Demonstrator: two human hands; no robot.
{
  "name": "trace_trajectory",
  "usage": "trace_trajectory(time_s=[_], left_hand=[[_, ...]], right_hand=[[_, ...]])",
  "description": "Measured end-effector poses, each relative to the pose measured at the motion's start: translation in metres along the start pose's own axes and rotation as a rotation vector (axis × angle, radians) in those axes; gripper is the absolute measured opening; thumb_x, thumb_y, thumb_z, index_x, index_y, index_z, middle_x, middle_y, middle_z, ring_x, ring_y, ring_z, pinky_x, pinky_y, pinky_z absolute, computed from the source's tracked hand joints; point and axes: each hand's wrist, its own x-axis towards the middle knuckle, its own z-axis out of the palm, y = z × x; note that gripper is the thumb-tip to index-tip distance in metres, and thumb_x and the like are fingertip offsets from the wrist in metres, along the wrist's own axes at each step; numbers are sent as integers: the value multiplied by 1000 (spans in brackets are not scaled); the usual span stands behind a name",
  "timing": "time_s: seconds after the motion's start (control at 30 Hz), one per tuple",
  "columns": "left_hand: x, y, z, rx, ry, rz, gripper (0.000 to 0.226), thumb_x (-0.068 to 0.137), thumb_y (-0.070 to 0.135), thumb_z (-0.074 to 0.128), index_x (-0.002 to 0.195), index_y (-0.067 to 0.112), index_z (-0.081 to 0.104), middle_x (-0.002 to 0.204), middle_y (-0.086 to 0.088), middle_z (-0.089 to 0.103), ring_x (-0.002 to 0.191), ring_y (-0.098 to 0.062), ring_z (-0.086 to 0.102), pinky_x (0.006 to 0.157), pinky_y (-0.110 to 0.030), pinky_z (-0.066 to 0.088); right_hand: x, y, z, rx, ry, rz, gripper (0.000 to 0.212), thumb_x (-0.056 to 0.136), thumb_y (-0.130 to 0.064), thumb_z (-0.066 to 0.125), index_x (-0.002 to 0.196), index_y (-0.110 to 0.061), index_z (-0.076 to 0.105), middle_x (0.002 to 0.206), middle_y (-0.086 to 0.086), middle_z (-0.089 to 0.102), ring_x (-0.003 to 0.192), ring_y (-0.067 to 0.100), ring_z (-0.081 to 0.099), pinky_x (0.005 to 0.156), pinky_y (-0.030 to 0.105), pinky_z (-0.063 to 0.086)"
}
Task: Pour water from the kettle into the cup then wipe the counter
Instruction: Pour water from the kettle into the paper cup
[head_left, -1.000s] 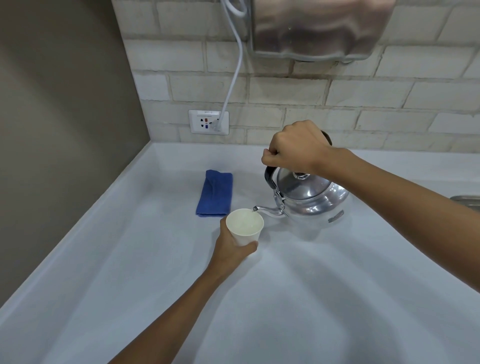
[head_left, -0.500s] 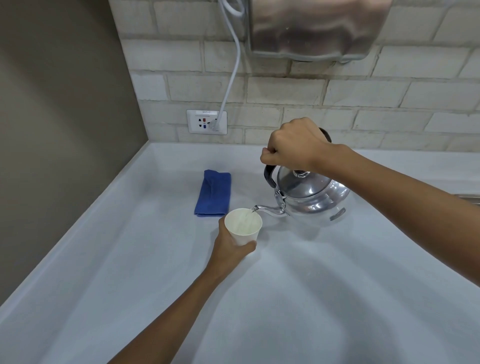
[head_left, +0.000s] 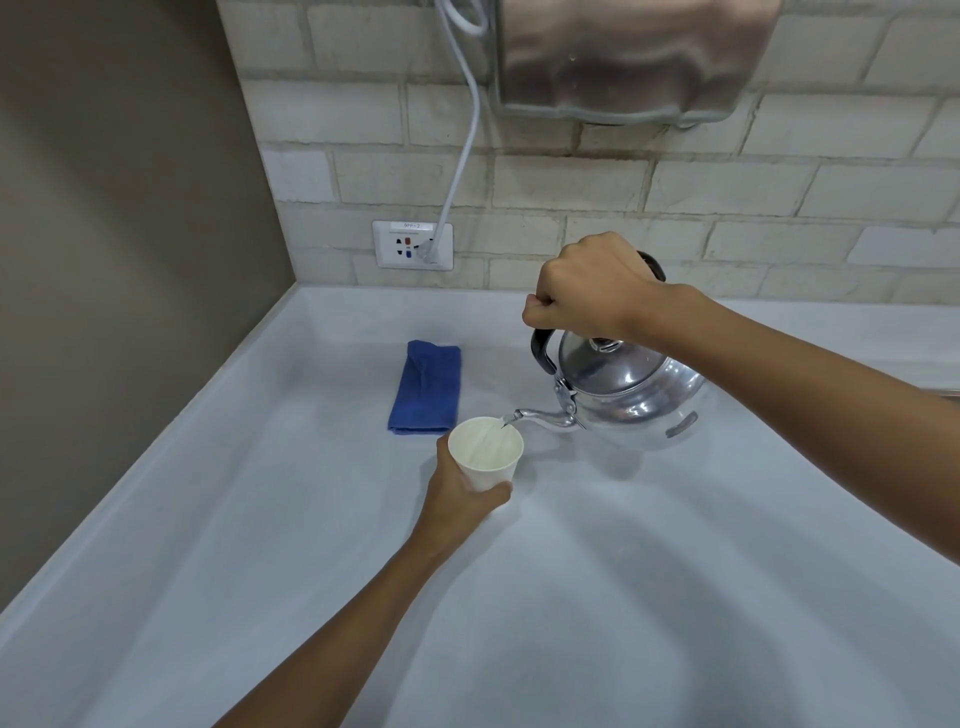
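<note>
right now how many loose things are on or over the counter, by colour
white: 1, the cup, held by the left hand
silver: 1, the kettle, tilted by the right hand
blue: 1, the folded cloth, lying on the counter
total: 3

One kettle (head_left: 631, 402), one cup (head_left: 485, 453), one blue cloth (head_left: 427, 387), one wall socket (head_left: 412, 245), two hands (head_left: 589, 291).
</note>
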Motion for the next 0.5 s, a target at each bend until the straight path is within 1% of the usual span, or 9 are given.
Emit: trace_trajectory(time_s=[0.23, 0.5], left_hand=[[1, -3, 1, -3, -3, 1, 78, 66, 4, 77, 127, 14, 29, 119, 1, 43, 107, -15, 43, 61, 7, 37], [2, -4, 1, -20, -1, 0, 75, 66, 4, 77, 123, 20, 31, 117, 3, 45, 102, -13, 44, 62, 6, 37]], right_hand=[[1, 1, -3, 3, -5, -2, 43, 77, -20, 47, 45, -13, 19, 40, 4, 19, 42, 18, 12, 45, 23, 13], [1, 1, -6, -8, -5, -9, 43, 75, -18, 48, 45, -14, 17, 42, 2, 14, 44, 17, 8, 46, 23, 10]])
